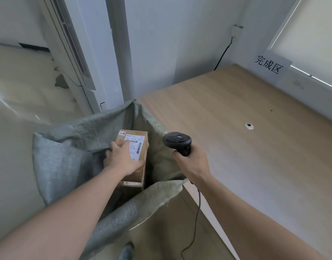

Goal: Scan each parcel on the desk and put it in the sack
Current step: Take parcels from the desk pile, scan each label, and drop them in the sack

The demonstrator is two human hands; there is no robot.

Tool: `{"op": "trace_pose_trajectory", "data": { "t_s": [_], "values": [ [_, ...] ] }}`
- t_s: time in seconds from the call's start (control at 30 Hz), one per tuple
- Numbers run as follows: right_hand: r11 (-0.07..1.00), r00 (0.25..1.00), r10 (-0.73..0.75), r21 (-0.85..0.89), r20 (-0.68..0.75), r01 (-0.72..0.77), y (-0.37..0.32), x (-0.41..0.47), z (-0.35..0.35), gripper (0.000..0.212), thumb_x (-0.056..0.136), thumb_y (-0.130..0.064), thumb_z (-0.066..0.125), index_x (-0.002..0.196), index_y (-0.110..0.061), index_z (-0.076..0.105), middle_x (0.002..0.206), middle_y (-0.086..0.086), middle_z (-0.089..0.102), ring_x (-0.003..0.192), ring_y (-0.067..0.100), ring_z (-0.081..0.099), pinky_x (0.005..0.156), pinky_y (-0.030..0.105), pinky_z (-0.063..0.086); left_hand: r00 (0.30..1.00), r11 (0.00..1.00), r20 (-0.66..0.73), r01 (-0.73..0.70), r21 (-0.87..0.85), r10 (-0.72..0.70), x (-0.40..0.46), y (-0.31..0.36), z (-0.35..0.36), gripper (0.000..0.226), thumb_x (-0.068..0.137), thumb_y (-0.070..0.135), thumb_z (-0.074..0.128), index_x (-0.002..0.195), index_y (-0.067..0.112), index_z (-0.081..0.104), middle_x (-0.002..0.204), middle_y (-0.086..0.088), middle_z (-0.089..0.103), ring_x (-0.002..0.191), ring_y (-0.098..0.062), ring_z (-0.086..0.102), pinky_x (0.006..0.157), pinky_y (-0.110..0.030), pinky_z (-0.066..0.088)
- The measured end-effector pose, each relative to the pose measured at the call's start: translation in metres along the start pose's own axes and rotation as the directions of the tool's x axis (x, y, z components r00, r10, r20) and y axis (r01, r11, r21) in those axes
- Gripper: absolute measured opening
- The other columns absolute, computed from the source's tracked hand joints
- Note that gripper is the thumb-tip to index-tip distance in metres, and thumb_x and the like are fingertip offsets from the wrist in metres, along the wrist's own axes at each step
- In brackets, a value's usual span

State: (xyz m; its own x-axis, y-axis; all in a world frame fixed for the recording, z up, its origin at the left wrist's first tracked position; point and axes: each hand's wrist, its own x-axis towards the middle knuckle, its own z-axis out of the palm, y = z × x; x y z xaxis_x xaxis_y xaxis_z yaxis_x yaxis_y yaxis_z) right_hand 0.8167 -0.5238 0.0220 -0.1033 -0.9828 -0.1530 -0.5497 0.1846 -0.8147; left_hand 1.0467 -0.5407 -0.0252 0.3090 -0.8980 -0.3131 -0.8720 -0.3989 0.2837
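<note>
Nearest, a black cable (196, 222) trails down from the scanner (177, 140), which the right hand (192, 164) grips by its handle over the desk's left edge. Left hand (122, 158) clasps the cardboard parcel (136, 156) from above, inside the open mouth of the grey woven sack (67, 156) beside the desk (245, 128). Farther back, a paper sign (269, 64) sits at the desk's far edge.

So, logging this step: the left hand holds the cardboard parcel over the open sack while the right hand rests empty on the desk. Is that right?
Not quite. In the head view the right hand grips the black scanner beside the desk, not resting empty. The left hand does hold the parcel over the open sack.
</note>
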Motion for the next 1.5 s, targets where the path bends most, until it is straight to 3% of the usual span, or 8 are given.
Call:
{"op": "trace_pose_trajectory", "data": {
  "t_s": [0.13, 0.3, 0.57, 0.8, 1.03, 1.13, 1.3, 1.5],
  "values": [
    [0.998, 0.997, 0.048, -0.046, -0.059, -0.05, -0.014, 0.009, 0.027, 0.027, 0.085, -0.02, 0.069, 0.065, -0.024, 0.051, 0.048, -0.015, 0.049, 0.049, 0.004, 0.045, 0.047, 0.018, 0.031, 0.994, 0.998, 0.094, -0.052, 0.017, 0.05, 0.035, -0.011, 0.009, 0.097, 0.064, 0.079, 0.075, 0.14, 0.037, 0.033, 0.132, -0.009, 0.031, 0.118, -0.038, 0.047, 0.094, -0.046, 0.047],
    [0.988, 0.983, 0.134, -0.059, -0.126, -0.142, -0.022, 0.01, 0.051, 0.034, 0.087, -0.024, 0.07, 0.064, -0.033, 0.047, 0.048, -0.026, 0.051, 0.05, 0.004, 0.044, 0.048, 0.017, 0.027, 0.977, 0.992, 0.185, -0.116, 0.052, 0.104, 0.053, -0.012, 0.025, 0.106, 0.064, 0.078, 0.075, 0.146, 0.033, 0.026, 0.131, -0.011, 0.028, 0.115, -0.037, 0.046, 0.091, -0.044, 0.048],
    [0.969, 0.945, 0.243, 0.001, -0.217, -0.249, -0.017, 0.0, 0.057, 0.025, 0.086, -0.031, 0.07, 0.067, -0.029, 0.054, 0.053, -0.011, 0.051, 0.055, 0.008, 0.047, 0.054, 0.024, 0.033, 0.944, 0.975, 0.27, -0.211, 0.064, 0.187, 0.042, -0.001, 0.049, 0.124, 0.055, 0.092, 0.068, 0.152, 0.029, 0.022, 0.126, -0.009, 0.028, 0.115, -0.033, 0.047, 0.092, -0.042, 0.049],
    [0.961, 0.939, 0.27, -0.001, -0.214, -0.276, -0.004, -0.017, 0.048, 0.021, 0.088, -0.029, 0.068, 0.072, -0.025, 0.056, 0.061, -0.008, 0.055, 0.056, 0.012, 0.05, 0.053, 0.027, 0.036, 0.929, 0.945, 0.247, -0.31, 0.105, 0.277, 0.032, 0.004, 0.053, 0.104, 0.082, 0.077, 0.063, 0.158, 0.024, 0.017, 0.132, -0.011, 0.032, 0.119, -0.035, 0.049, 0.095, -0.042, 0.046],
    [0.971, 0.947, 0.239, 0.044, -0.216, -0.235, -0.001, -0.041, 0.033, 0.028, 0.086, -0.033, 0.07, 0.066, -0.028, 0.051, 0.058, -0.009, 0.052, 0.057, 0.016, 0.048, 0.054, 0.029, 0.036, 0.861, 0.845, 0.197, -0.502, 0.183, 0.469, 0.016, 0.009, 0.026, 0.055, 0.099, 0.053, 0.052, 0.144, 0.022, 0.044, 0.142, -0.004, 0.046, 0.125, -0.03, 0.05, 0.102, -0.044, 0.042],
    [0.976, 0.95, 0.217, 0.06, -0.223, -0.208, -0.003, -0.052, 0.023, 0.03, 0.086, -0.034, 0.07, 0.064, -0.027, 0.051, 0.057, -0.008, 0.051, 0.057, 0.016, 0.048, 0.055, 0.03, 0.037, 0.81, 0.776, 0.156, -0.586, 0.232, 0.565, 0.005, 0.016, 0.01, 0.041, 0.101, 0.046, 0.048, 0.134, 0.021, 0.052, 0.134, -0.001, 0.052, 0.126, -0.027, 0.051, 0.105, -0.045, 0.043],
    [0.979, 0.946, 0.201, 0.068, -0.254, -0.19, -0.013, -0.076, 0.009, 0.026, 0.084, -0.03, 0.066, 0.064, -0.023, 0.052, 0.057, -0.006, 0.051, 0.057, 0.019, 0.048, 0.056, 0.031, 0.036, 0.785, 0.713, 0.148, -0.611, 0.344, 0.602, -0.018, 0.026, -0.02, 0.049, 0.104, 0.046, 0.042, 0.144, 0.019, 0.048, 0.153, -0.001, 0.043, 0.139, -0.026, 0.042, 0.117, -0.049, 0.031],
    [0.979, 0.926, 0.198, 0.102, -0.32, -0.175, -0.032, -0.111, -0.012, 0.021, 0.085, -0.03, 0.064, 0.067, -0.021, 0.057, 0.059, -0.002, 0.056, 0.054, 0.023, 0.051, 0.053, 0.032, 0.042, 0.744, 0.671, 0.13, -0.653, 0.353, 0.656, -0.054, 0.039, -0.059, 0.056, 0.106, 0.047, 0.039, 0.154, 0.019, 0.04, 0.163, -0.001, 0.035, 0.15, -0.029, 0.031, 0.125, -0.053, 0.019]
  ]
}}
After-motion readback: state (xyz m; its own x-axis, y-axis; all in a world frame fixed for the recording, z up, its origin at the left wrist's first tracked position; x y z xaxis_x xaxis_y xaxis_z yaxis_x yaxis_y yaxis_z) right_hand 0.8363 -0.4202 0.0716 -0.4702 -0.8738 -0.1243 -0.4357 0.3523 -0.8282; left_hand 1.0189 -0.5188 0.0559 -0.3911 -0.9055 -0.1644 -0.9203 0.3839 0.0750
